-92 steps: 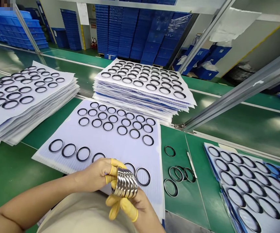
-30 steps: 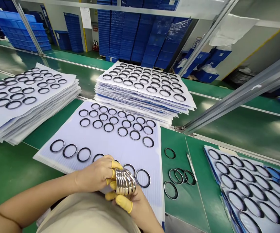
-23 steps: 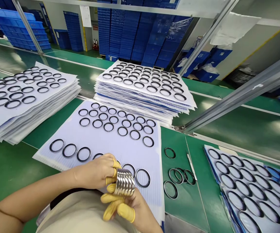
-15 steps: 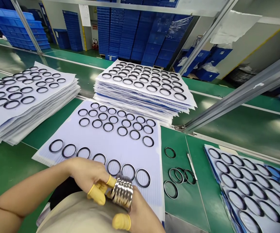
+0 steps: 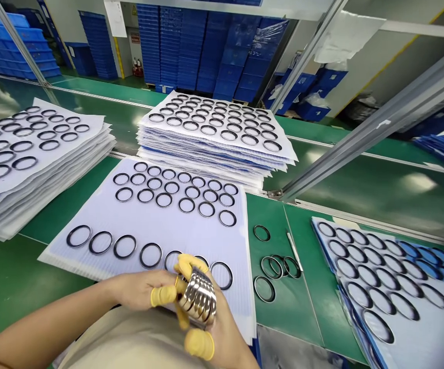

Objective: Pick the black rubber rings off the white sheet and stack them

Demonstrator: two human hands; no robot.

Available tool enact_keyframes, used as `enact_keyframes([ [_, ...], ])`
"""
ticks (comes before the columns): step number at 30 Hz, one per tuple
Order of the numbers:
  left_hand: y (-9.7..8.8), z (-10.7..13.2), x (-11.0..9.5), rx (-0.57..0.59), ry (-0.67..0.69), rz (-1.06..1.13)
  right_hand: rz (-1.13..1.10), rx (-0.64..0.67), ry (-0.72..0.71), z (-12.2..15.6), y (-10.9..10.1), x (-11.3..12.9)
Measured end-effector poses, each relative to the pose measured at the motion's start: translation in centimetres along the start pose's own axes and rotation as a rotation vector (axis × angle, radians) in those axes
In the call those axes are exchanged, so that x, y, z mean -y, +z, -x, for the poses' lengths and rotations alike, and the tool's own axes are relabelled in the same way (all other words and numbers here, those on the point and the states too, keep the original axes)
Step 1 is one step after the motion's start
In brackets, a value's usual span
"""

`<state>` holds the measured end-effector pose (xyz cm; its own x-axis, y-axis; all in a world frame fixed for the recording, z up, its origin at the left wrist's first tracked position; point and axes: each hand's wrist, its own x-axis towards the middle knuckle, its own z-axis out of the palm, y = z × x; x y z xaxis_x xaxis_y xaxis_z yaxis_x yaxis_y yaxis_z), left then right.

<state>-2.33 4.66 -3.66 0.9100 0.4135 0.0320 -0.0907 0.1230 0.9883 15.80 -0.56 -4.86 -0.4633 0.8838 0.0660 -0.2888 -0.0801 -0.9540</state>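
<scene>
A short stack of shiny metal rings [image 5: 200, 296] is held between my hands, low in the middle of the head view. My right hand [image 5: 222, 328] is curled around the stack, its yellow-capped thumb below and a capped finger above. From the left, my left hand [image 5: 148, 289] has its yellow-capped fingers closed at the stack's near end; its exact hold is partly hidden. Just beyond lies a white sheet [image 5: 148, 220] bearing dark-edged rings. A front row of rings [image 5: 124, 246] runs along it, with several more rows behind. My hands cover part of that front row.
Loose rings [image 5: 271, 267] and a white pen-like stick [image 5: 295, 251] lie on the green table [image 5: 302, 318]. Tall stacks of ring-covered sheets stand at the back [image 5: 206, 154] and left [image 5: 64, 174]. More rings rest on a sheet [image 5: 425, 328] at right. A metal post [image 5: 360, 128] slants across.
The view has shifted, so the table things appear farther left. My hands have turned the ring stack slightly, and a capped finger now shows above it. Left fingers have shifted at its end.
</scene>
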Motion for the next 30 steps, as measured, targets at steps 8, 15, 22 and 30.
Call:
enact_keyframes([
  [8, 1.3, -0.9, -0.6, -0.318, -0.019, -0.095, 0.129, -0.077, -0.103, 0.5, 0.7, 0.5],
  [15, 0.9, -0.2, -2.7, -0.398, 0.110, -0.507, 0.211, -0.087, -0.157, 0.2, 1.2, 0.8],
  [22, 0.8, 0.1, -4.0, -0.347, 0.159, -0.833, -0.123, 0.161, 0.126, 0.4, 0.4, 0.6],
  [30, 0.0, 0.4, -4.9, -0.202, 0.052, -0.896, -0.186, 0.119, 0.106, 1.8, 0.2, -0.1],
])
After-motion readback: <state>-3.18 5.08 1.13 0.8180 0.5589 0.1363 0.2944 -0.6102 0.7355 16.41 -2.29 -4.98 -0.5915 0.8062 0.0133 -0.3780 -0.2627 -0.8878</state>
